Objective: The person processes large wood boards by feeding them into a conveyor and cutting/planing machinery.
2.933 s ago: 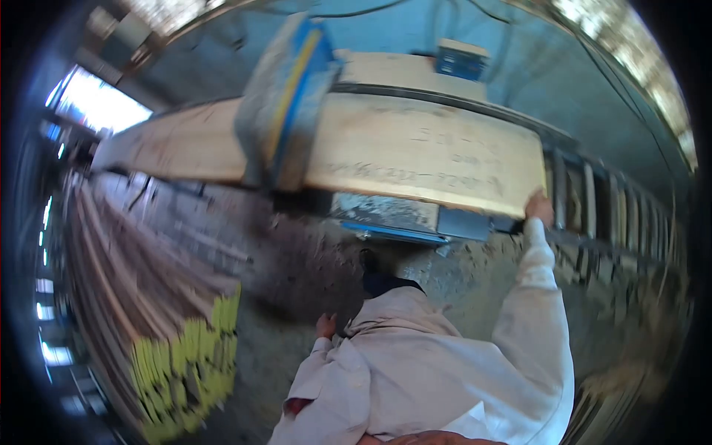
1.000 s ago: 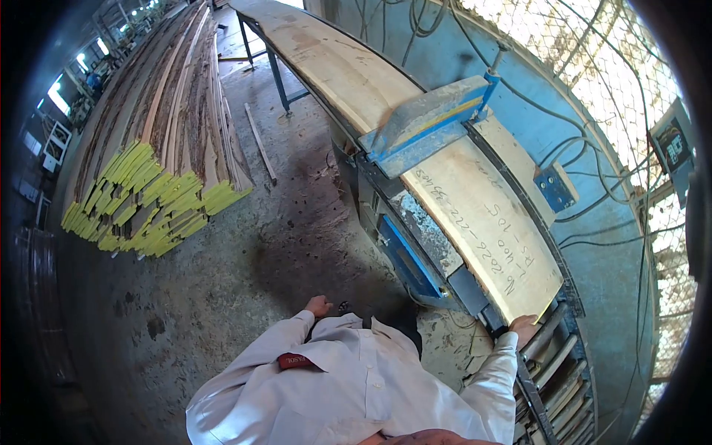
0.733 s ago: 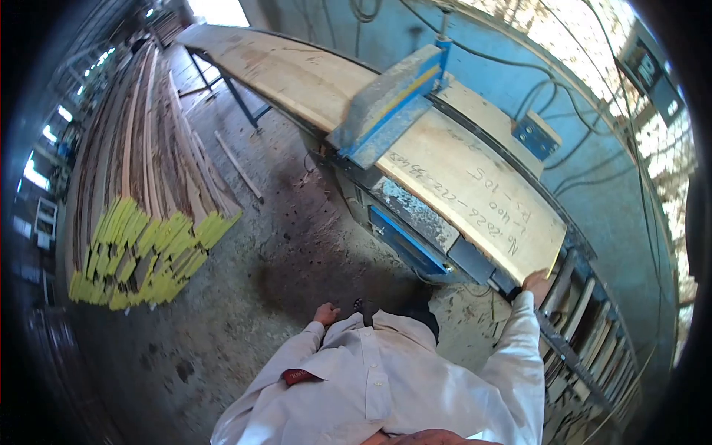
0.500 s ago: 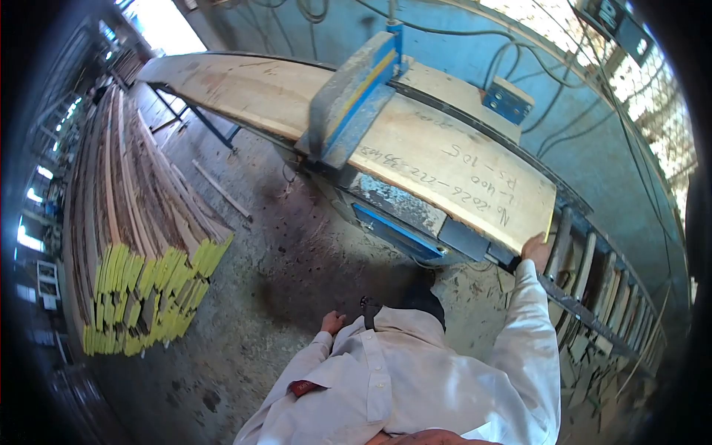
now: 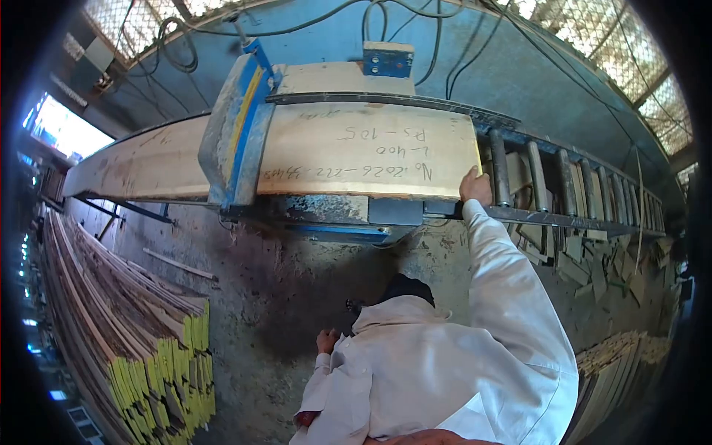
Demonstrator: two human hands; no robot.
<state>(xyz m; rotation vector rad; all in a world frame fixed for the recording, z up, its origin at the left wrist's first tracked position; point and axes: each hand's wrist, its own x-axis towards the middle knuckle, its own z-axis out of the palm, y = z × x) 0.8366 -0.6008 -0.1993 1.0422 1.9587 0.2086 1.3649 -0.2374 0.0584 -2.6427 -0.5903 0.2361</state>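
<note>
A wide wooden board (image 5: 356,159) with handwritten numbers lies flat on the machine table and passes under a blue-grey upright guard (image 5: 241,133). My right hand (image 5: 475,187) is at the near corner of its yellow-edged right end, the fingers closed round the edge. That arm is stretched out in a white sleeve. Low by my waist is my left hand (image 5: 326,341), its fingers curled and no object visible in them. It is apart from the board.
A roller conveyor (image 5: 538,176) runs right from the machine. Stacked planks (image 5: 163,378) with yellow ends lie on the floor at left, more planks (image 5: 619,371) at lower right. Wood offcuts (image 5: 582,267) litter the floor under the rollers. Cables (image 5: 437,44) hang along the blue wall.
My view has turned right, so the machine sits more level and more of the conveyor shows. My right hand keeps its hold on the board's end; my left hand stays low by my waist.
</note>
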